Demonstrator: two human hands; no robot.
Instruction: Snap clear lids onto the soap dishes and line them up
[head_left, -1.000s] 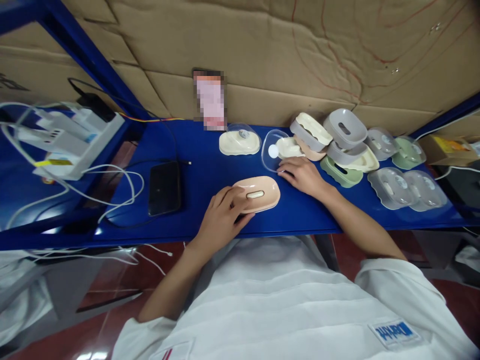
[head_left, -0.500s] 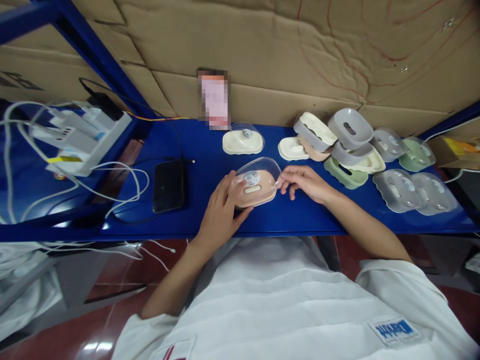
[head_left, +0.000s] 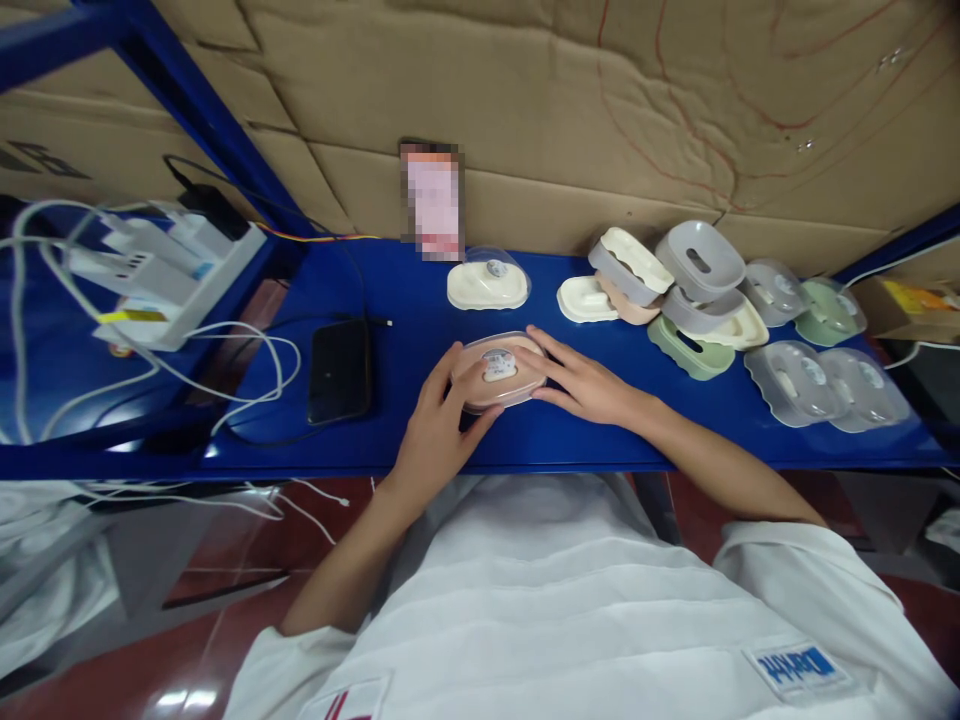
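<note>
Between my hands on the blue table sits a pink soap dish (head_left: 480, 393) with a clear lid (head_left: 521, 352) lying down over it. A round sticker shows on the lid above the oval slot. My left hand (head_left: 442, 410) grips the dish's left end, thumb at the near side and fingers over the far edge. My right hand (head_left: 585, 380) wraps the right end, its fingers on the lid's top and rim. Just beyond stands a cream soap dish (head_left: 472, 287) with its own clear lid.
Loose soap dish parts are piled at the back right, a grey tray (head_left: 701, 258) on top and a green one (head_left: 690, 350) in front. Lidded grey dishes (head_left: 795, 385) lie farther right. To the left are a black phone-like device (head_left: 340, 372), cables and a power strip (head_left: 217, 285).
The clear lid, tilted up at its far right side before, now lies flat on the pink dish. My right hand has moved left onto it.
</note>
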